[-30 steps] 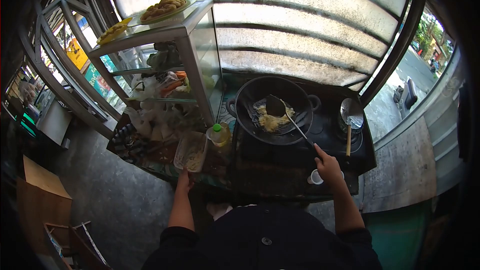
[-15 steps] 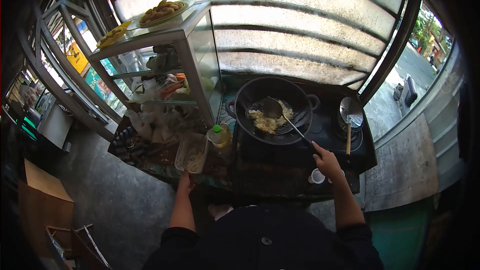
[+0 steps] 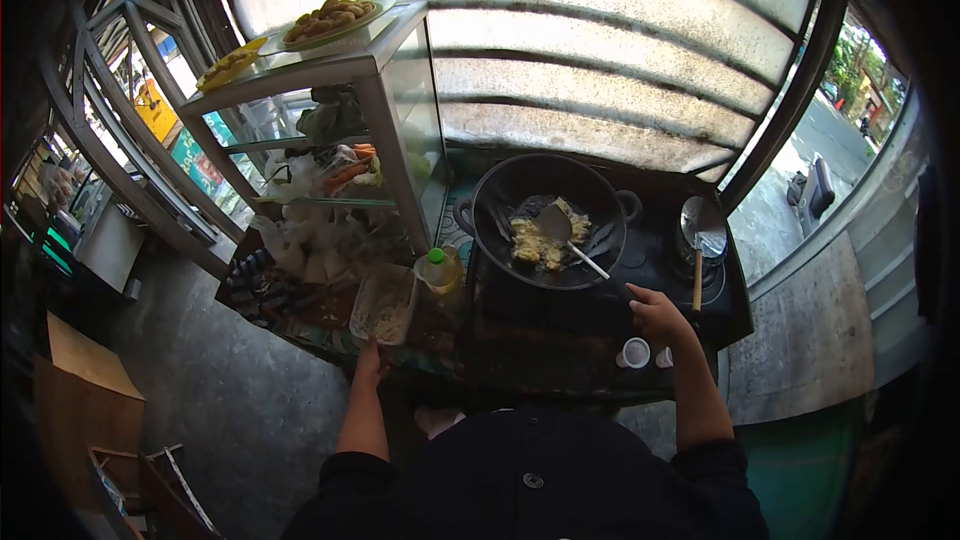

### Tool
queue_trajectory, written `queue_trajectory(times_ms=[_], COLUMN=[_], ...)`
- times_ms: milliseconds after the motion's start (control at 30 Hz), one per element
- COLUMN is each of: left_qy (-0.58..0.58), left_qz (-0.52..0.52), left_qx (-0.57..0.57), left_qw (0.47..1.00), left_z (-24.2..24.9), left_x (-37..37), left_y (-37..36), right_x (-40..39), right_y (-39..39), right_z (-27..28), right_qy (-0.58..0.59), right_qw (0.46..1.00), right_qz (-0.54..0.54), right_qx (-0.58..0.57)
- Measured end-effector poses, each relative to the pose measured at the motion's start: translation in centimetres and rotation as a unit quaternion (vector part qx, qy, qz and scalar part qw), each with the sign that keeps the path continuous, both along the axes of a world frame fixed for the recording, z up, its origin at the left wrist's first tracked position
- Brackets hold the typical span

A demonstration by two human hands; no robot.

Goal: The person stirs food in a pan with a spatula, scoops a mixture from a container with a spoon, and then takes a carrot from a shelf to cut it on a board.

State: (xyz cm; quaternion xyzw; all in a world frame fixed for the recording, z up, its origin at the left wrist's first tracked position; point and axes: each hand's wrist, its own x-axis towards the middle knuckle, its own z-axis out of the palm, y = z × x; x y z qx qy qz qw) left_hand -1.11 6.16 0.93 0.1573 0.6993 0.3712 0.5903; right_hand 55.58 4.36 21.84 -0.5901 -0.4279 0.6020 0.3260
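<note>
My right hand is closed round the dark handle of a spatula. The spatula's blade rests on yellow frying food in a black wok on the stove. At the near edge of the counter, my left hand is at the lower end of a clear plastic container with pale food inside; its fingers are too small and dark to read. A bottle with a green cap stands between the container and the wok.
A glass cabinet with vegetables and bags stands at the left, plates of food on top. Right of the wok is a small pan with a wooden-handled utensil. Small white cups stand near my right hand.
My right hand has shifted slightly, and the spatula blade has moved right and down over the food. The frying food lies a little further right. My left hand has stayed in place.
</note>
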Motion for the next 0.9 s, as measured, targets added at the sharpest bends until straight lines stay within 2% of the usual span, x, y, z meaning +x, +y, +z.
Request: queue_trajectory(times_ms=[33, 100, 133, 200, 400, 633, 733, 800, 833, 867, 900], left_qy=[-0.001, -0.002, -0.005, -0.009, -0.001, -0.003, -0.006, -0.007, -0.005, -0.003, -0.003], left_qz=[-0.001, -0.002, -0.002, -0.003, 0.0, -0.001, 0.003, 0.005, 0.003, 0.0, -0.002], left_qx=[-0.001, -0.002, 0.005, 0.012, 0.002, 0.0, 0.006, 0.006, 0.004, 0.001, 0.0], left_qw=[1.0, 1.0, 1.0, 1.0, 1.0, 1.0, 1.0, 1.0, 1.0, 1.0, 1.0], left_z=[0.1, 0.0, -0.1, -0.2, -0.5, -0.1, 0.1, 0.2, 0.1, 0.0, -0.1], left_x=[0.0, 0.0, 0.0, -0.1, -0.2, 0.0, 0.1, 0.0, 0.0, 0.0, 0.0], left_y=[0.0, 0.2, 0.2, 0.2, 0.3, 0.2, 0.1, 0.0, 0.0, 0.0, 0.0], right_x=[-0.3, -0.8, -0.6, 0.2, 0.3, 0.4, 0.3, 0.6, 0.5, 0.5, 0.1], right_y=[-0.2, -0.3, -0.3, -0.3, -1.0, -1.5, -1.8, -1.9, -2.0, -2.3, -2.6], right_z=[1.2, 2.7, 2.6, 2.2, 2.9, 3.8, 3.6, 3.3, 3.6, 4.0, 4.7], right_qy=[0.0, 0.1, 0.1, 0.173, 0.161, 0.11, 0.066, -0.115, -0.115, -0.249, -0.378], right_qw=[1.0, 0.99, 0.99, 0.978, 0.982, 0.993, 0.998, 0.989, 0.99, 0.957, 0.904], right_qz=[-0.001, -0.033, -0.033, -0.014, -0.046, -0.021, -0.011, 0.009, 0.009, 0.021, 0.031], right_qx=[0.0, -0.097, -0.097, -0.12, -0.088, -0.045, 0.001, 0.088, 0.087, 0.144, 0.198])
